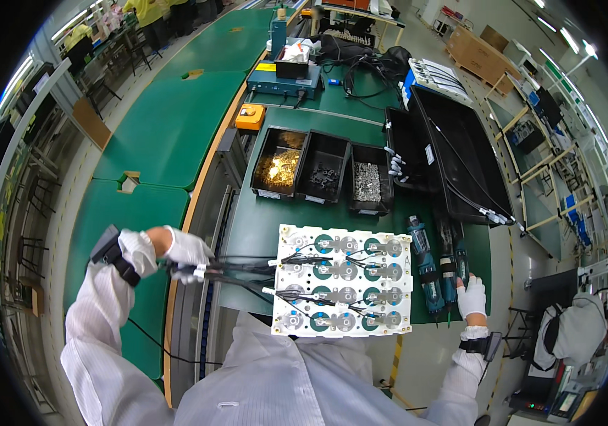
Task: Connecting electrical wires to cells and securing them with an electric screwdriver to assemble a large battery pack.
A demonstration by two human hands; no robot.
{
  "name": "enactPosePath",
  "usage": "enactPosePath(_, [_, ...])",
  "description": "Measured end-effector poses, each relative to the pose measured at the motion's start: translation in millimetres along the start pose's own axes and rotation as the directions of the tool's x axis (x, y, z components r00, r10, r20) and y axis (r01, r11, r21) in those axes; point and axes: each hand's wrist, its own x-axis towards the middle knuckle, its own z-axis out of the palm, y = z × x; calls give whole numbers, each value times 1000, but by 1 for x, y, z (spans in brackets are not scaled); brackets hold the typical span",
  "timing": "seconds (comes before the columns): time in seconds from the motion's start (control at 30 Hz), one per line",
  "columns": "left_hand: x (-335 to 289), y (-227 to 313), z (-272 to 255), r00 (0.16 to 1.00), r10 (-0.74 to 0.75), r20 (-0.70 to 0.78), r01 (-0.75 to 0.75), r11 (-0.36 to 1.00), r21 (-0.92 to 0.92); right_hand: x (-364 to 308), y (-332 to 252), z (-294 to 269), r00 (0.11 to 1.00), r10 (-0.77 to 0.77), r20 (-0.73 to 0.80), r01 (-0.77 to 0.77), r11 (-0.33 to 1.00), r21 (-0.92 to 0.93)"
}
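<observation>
My left hand (189,253), in a white glove, is closed around a bundle of black cables (244,268) at the left. These cables run to a white board (342,329) in front of me, which carries rows of round metal terminals and black wire leads. On the right, several teal-and-black electric screwdrivers lie side by side, among them a left one (426,273) and a middle one (448,266). My gloved right hand (472,298) has its fingers at the rightmost screwdriver (461,264), apparently gripping it; the fingertips are partly hidden.
Beyond the board stand three black bins: one of brass-coloured parts (267,186), one of small dark parts (311,193), one of silver screws (375,206). A large black tray (471,153) with cables lies back right. An orange box (250,117) and a blue device (283,82) sit farther back.
</observation>
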Motion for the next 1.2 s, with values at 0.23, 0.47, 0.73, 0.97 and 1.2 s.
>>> enactPosePath(0.23, [-51,44,-11,266,570,-777,313,711,629,7,53,-7,804,-5,594,-543,399,738])
enactPosePath(0.47, [-69,59,100,16,895,-445,-479,398,783,-91,71,5,948,-15,318,-317,-127,940])
enactPosePath(0.73, [12,65,108,-87,777,-623,-475,518,712,-90,-57,-121,986,110,-123,160,-440,884])
enactPosePath(0.97, [32,69,108,-112,723,-681,-662,457,594,-47,-243,-219,632,-17,-775,603,-617,506])
enactPosePath(1.2, [42,67,114,-305,677,-670,-502,484,717,3,-375,-184,415,-654,-632,259,-581,772])
